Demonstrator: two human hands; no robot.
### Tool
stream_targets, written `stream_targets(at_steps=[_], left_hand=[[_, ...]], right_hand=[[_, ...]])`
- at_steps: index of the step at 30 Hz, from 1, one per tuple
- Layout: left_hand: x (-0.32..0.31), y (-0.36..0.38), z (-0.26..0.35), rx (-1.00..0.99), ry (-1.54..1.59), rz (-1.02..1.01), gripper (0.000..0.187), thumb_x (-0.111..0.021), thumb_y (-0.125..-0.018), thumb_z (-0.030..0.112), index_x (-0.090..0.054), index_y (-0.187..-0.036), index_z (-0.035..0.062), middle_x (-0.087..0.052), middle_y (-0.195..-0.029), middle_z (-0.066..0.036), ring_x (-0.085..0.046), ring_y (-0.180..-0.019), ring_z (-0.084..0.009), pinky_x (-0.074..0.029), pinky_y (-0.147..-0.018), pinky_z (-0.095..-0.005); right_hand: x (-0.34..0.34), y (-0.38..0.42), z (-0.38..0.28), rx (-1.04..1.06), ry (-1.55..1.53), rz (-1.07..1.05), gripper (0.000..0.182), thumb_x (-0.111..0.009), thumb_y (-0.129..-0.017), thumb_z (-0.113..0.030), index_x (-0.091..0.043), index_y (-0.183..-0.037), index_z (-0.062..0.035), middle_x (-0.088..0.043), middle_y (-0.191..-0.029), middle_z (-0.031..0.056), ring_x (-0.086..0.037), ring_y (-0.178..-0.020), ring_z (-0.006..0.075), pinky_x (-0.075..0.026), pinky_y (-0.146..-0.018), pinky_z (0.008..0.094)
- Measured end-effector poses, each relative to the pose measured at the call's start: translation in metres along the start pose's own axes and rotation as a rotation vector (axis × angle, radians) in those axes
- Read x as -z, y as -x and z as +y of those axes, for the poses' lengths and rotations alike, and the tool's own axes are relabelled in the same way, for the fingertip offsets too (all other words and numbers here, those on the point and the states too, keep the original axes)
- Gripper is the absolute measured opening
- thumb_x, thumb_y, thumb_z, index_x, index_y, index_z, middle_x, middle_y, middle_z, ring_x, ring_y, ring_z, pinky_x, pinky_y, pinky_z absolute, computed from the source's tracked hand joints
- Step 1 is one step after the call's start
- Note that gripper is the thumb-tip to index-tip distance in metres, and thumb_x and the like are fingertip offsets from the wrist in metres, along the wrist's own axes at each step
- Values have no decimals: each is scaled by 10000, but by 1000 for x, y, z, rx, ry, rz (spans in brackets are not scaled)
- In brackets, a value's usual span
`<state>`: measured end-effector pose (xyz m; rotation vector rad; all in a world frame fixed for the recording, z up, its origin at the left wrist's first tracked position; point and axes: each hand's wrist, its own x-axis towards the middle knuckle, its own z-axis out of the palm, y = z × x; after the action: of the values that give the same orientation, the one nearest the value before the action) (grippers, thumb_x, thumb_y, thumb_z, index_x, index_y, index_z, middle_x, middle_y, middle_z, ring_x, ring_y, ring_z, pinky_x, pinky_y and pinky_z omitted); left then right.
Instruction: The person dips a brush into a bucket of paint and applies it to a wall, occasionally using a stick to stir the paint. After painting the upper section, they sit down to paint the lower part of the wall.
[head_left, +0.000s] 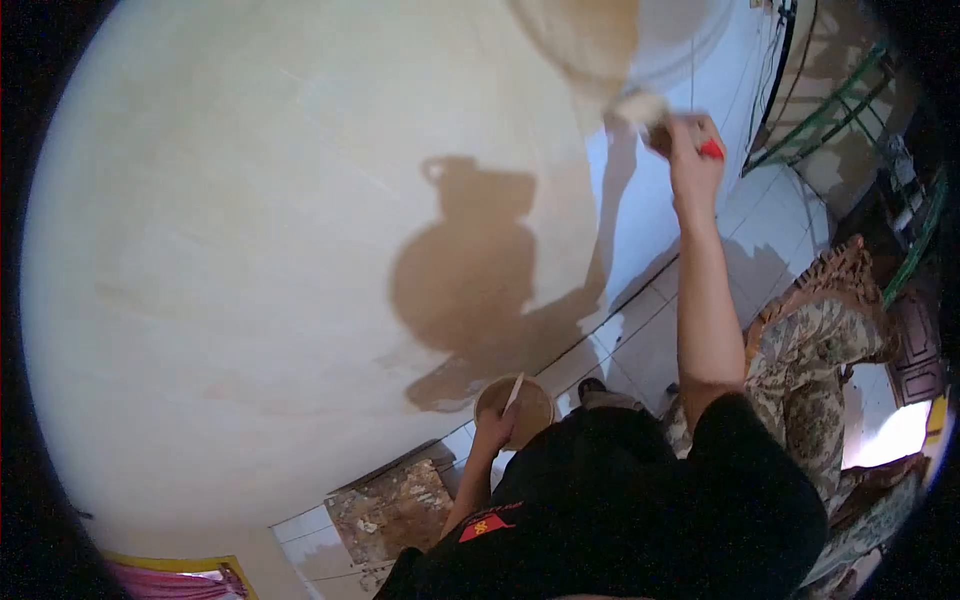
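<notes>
Along the wall [250, 250], a cream coat [330, 150] is spread over by far the greater part of the surface, and a bluish-white strip [645, 225] is left bare beside it, toward the right and running down to the tiled floor [640, 350]. From this, the work can be judged well advanced on this stretch, with the strip apparently left to be covered; whether a further coat is needed cannot be told. Faint uneven patches can be made out in the cream part. At the border between the two colours, the brush [640, 107] is held by the right hand [690, 140], its pale head blurred and turned toward the wall; whether the surface is touched by it cannot be made out. Its handle, of which a red bit is seen, is pinched between closed fingers. The right arm is raised and reached well forward, nearly straight, and a shadow is cast by it across the strip. Low down and close to the body, the left hand [493, 428] is placed at the rim of the bucket [537, 418], beside a thin white stick [515, 390]; how firmly anything is gripped there cannot be told, since the fingers are partly hidden. Near the foot of the wall, a stained board [395, 510] is laid on the tiles.
</notes>
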<state>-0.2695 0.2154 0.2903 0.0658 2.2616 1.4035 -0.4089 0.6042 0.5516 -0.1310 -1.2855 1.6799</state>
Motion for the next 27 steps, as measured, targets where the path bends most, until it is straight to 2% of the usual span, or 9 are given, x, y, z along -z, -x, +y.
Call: stream_targets(at_steps=[2,5,6,8,14,15,18,22,27], left_hand=[[0,2,-1,-36,-60,6,435,-531,-870,224,-429,-1247,32,-534,-1180,-125,-497,-1093,-227,-374,-923,-320],[-9,3,-8,-69,-101,146,501,-494,-843,423,-601,-958,-53,-621,-736,-237,-632,-748,-293,-458,-684,-391],[-12,-1,-27,-177,-91,160,485,-504,-843,409,-602,-967,-50,-626,-765,-233,-630,-778,-293,-459,-706,-383],[-6,-6,-24,-296,-89,176,470,-514,-843,394,-603,-976,-47,-631,-795,-230,-629,-808,-294,-460,-727,-375],[-7,19,14,87,-18,94,445,-528,-843,361,-573,-1090,-7,-631,-948,-202,-598,-944,-263,-433,-838,-344],[-13,13,-3,-174,-42,195,461,-527,-843,363,-555,-1111,-12,-640,-868,-198,-624,-839,-258,-459,-755,-346],[-14,9,-12,-92,-8,161,472,-528,-838,379,-572,-1057,-37,-634,-771,-190,-627,-722,-249,-462,-657,-349],[-15,9,-10,160,-99,125,490,-530,-827,412,-608,-911,-65,-596,-613,-169,-585,-533,-226,-435,-517,-358],[-19,11,1,-125,-114,245,502,-530,-823,422,-614,-802,-72,-587,-592,-186,-593,-536,-250,-447,-520,-363]], right_hand=[[-21,-19,-3,47,48,-21,66,-521,-790,-22,-484,-815,26,-568,-756,109,-608,-675,205,-539,-641,339],[-29,-25,-31,26,-376,31,110,-520,-786,-9,-460,-872,24,-566,-804,141,-626,-723,282,-547,-661,373],[-23,-28,-28,50,-437,29,145,-516,-788,4,-435,-908,23,-565,-829,169,-629,-753,336,-552,-664,390],[-19,-26,-2,113,-460,82,122,-513,-802,-5,-447,-900,24,-574,-844,176,-631,-753,307,-552,-666,380],[23,9,41,-148,-125,101,86,-521,-818,-37,-489,-874,19,-589,-812,141,-623,-730,217,-552,-656,338],[29,13,38,-146,-129,100,86,-521,-818,-37,-489,-874,19,-589,-812,141,-623,-730,217,-552,-656,338],[29,12,25,-211,-19,80,92,-540,-809,-50,-503,-857,18,-589,-788,122,-619,-723,206,-551,-640,333],[-6,-30,2,-12,-53,3,107,-544,-799,-46,-495,-861,26,-580,-780,107,-613,-695,202,-549,-621,323],[-11,-45,-33,38,-456,16,142,-551,-791,-46,-474,-889,22,-568,-801,84,-571,-632,184,-550,-657,331]])
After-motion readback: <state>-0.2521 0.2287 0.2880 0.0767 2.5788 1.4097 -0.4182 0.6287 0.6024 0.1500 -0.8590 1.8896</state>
